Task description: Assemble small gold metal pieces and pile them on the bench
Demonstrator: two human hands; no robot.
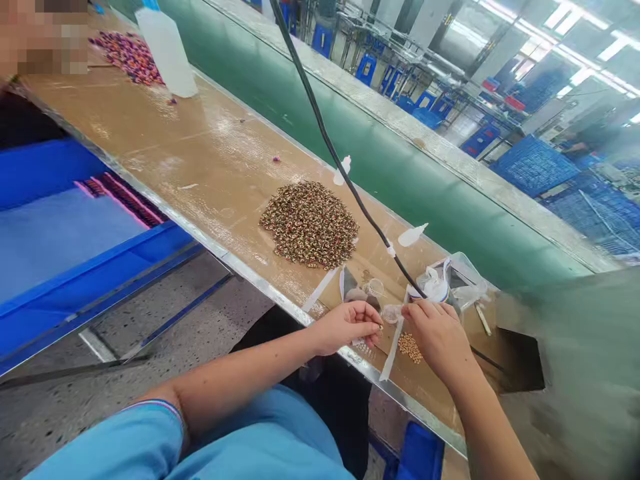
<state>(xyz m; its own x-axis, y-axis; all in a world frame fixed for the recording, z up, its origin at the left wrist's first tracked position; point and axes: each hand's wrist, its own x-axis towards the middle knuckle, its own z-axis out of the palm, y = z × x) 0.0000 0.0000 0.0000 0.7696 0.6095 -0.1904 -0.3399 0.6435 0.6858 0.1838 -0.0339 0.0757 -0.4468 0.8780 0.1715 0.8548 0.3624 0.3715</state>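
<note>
Left hand (347,327) reaches over the bench, fingertips pinched together, whatever's in them too tiny to make out. Right hand (437,337) angles down just beside a small pile of gold-ish beads (410,348), its grip hidden. One bumped wrist could knock those over the metal bench edge (260,288). A bigger bead heap (309,225) sits farther up.

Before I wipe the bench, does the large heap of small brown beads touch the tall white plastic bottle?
No, the heap of beads lies apart from the bottle, with tan bench top between them.
</note>
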